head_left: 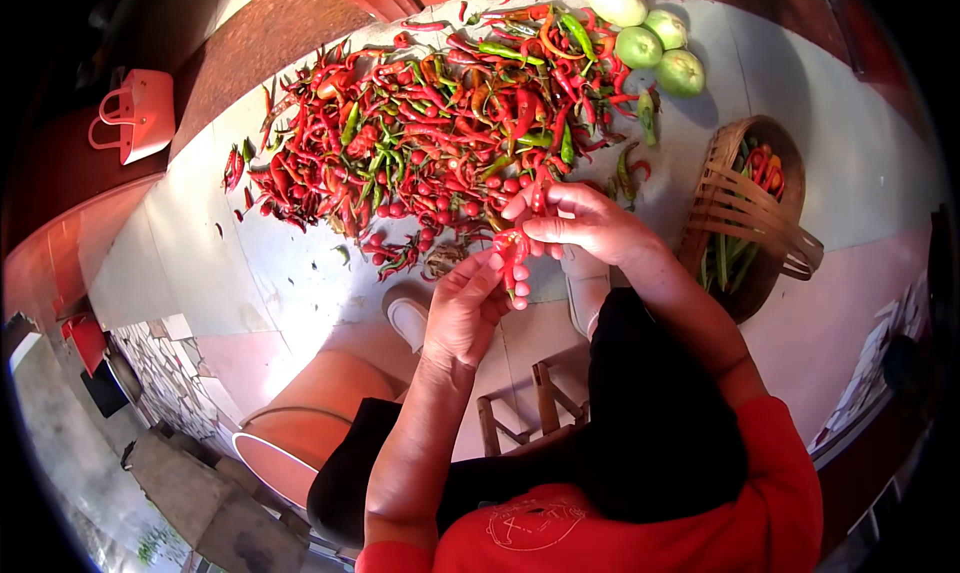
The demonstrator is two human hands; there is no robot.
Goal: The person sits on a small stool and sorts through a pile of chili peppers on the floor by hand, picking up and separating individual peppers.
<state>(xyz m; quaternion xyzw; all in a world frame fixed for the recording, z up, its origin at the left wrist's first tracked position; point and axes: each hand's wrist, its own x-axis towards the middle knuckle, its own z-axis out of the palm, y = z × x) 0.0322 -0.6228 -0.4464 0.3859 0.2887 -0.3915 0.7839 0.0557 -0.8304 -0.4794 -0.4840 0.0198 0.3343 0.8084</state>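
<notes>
Red peppers are in both hands, held above the near edge of a wide pile of red and green peppers spread on the pale floor. My left hand has its fingers closed round a shiny red pepper whose tip points down. My right hand is pinched beside it, its thumb and fingers at the top of that pepper, with another red pepper between its fingers. The two hands nearly touch. Small round red ones lie in the pile just beyond them.
Pale green round vegetables sit at the pile's far right. A wicker basket with peppers and green pods stands on the right. An orange bucket is by my left leg, a wooden stool below, a pink handbag far left.
</notes>
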